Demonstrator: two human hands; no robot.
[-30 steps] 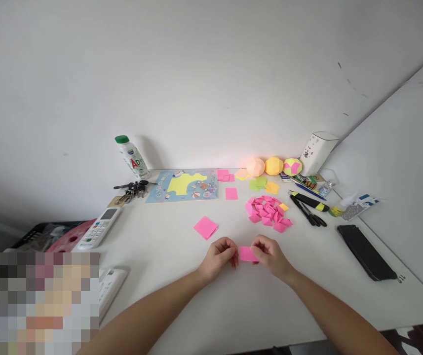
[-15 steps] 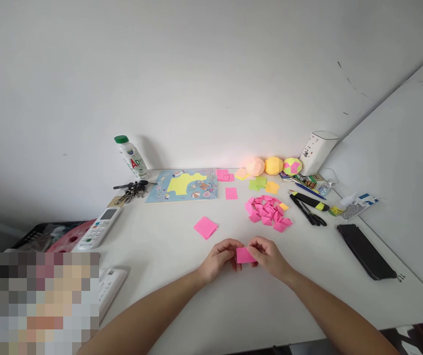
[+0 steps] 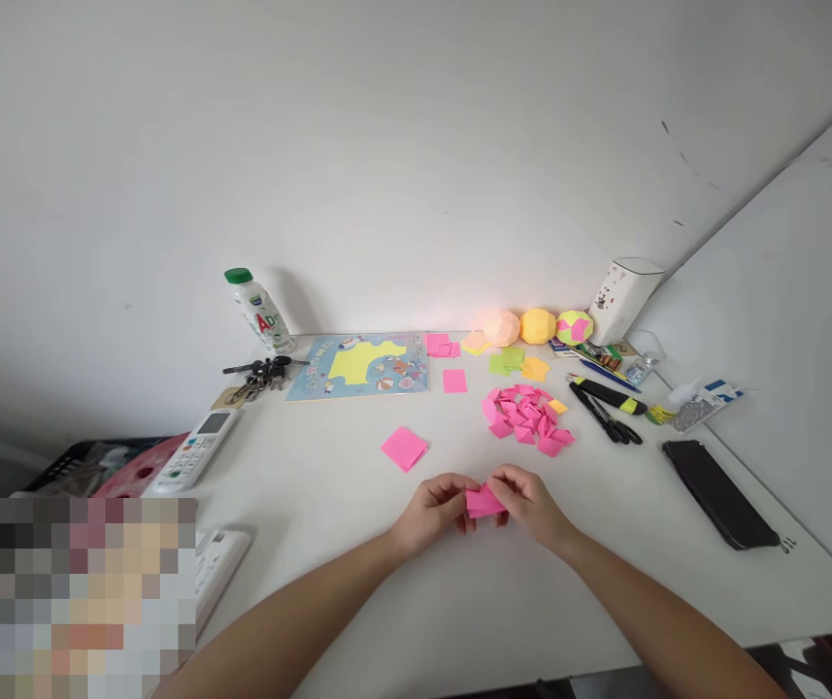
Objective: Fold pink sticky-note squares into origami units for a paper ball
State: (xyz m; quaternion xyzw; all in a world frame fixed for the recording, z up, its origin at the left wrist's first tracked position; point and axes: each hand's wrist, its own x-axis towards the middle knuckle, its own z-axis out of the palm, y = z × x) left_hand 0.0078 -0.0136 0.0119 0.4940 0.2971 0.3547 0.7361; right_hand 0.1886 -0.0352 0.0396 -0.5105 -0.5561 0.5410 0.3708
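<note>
A small pink paper [image 3: 483, 503] is held between both hands above the white table, partly folded, with a crease or edge across it. My left hand [image 3: 436, 509] pinches its left end between thumb and fingers. At its upper right, my right hand [image 3: 524, 500] grips the same paper, the thumb on top of it. Part of the paper is covered by my fingers. Left and beyond the hands lie a few pink square sheets [image 3: 405, 448] in a stack. A pile of folded pink paper pieces [image 3: 524, 414] sits just past my right hand.
Behind stand faceted paper balls [image 3: 538, 326] by the wall. Scissors [image 3: 609, 417], a box cutter [image 3: 609, 393] and a black pouch [image 3: 721, 495] lie to the right. A blue booklet [image 3: 299, 386], keys [image 3: 268, 374], a bottle [image 3: 262, 313] and a remote [image 3: 193, 451] are on the left.
The pink paper, flat-faced before, now shows a folded flap near its top edge as my fingers shift slightly. Both hands stay in nearly the same place.
</note>
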